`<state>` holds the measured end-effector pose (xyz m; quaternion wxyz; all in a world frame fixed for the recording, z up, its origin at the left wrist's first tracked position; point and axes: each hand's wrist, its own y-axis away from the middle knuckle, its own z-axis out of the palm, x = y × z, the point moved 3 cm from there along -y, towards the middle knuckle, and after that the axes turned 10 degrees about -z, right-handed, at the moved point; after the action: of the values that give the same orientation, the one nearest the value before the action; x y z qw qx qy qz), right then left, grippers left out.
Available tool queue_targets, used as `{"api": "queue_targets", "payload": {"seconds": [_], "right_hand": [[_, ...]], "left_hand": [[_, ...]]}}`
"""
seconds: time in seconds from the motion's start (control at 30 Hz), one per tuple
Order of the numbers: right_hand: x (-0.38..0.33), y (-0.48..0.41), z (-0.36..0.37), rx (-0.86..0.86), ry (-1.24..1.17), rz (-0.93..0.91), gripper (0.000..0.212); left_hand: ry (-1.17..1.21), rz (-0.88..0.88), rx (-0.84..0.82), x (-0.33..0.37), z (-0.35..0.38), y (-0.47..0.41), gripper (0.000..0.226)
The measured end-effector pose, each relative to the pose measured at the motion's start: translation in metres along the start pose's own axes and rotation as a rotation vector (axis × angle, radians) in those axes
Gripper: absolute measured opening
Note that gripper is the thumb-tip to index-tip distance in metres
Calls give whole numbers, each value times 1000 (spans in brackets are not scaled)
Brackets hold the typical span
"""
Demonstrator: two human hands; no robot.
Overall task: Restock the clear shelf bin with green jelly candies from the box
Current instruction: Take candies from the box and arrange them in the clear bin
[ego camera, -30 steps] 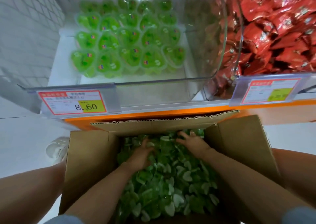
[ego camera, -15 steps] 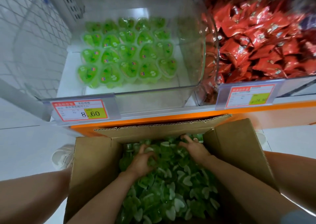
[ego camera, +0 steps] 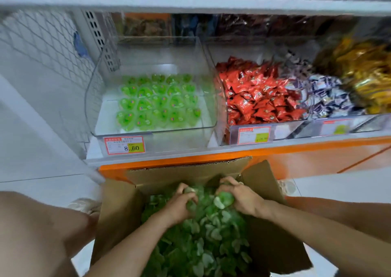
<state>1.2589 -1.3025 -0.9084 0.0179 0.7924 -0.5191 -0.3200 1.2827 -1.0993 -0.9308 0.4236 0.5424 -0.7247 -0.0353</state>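
Note:
An open cardboard box (ego camera: 118, 209) sits below the shelf, full of loose green jelly candies (ego camera: 203, 240). My left hand (ego camera: 179, 204) and my right hand (ego camera: 239, 196) are both inside the box near its far end, fingers curled around handfuls of green candies. Above, the clear shelf bin (ego camera: 99, 99) holds several rows of green heart-shaped jelly cups (ego camera: 158, 103) lying flat on its floor. The front part of the bin floor is bare.
A price tag reading 8.60 (ego camera: 124, 145) hangs on the shelf edge. Bins of red packets (ego camera: 260, 99), purple-white packets (ego camera: 325, 97) and gold packets (ego camera: 366, 73) stand to the right. A wire grid panel (ego camera: 42, 50) closes the left. Another shelf (ego camera: 190, 1) runs overhead.
Both hands have closed around candies and lifted slightly at the far end of the box. The view has tilted up, showing more of the shelf and bins.

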Motion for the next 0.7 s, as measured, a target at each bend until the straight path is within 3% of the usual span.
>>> {"api": "queue_targets", "payload": {"seconds": [0.27, 0.47, 0.6, 0.7], "right_hand": [[-113, 67, -131, 107, -92, -220, 59], [-183, 87, -218, 340, -74, -412, 54], [-195, 44, -253, 476, 12, -417, 55], [-189, -13, -258, 495, 67, -362, 59]], "left_hand": [[51, 310, 130, 54, -105, 112, 29], [241, 354, 365, 85, -211, 165, 33], [228, 252, 498, 94, -274, 120, 28], [212, 75, 556, 75, -295, 58, 28]]}}
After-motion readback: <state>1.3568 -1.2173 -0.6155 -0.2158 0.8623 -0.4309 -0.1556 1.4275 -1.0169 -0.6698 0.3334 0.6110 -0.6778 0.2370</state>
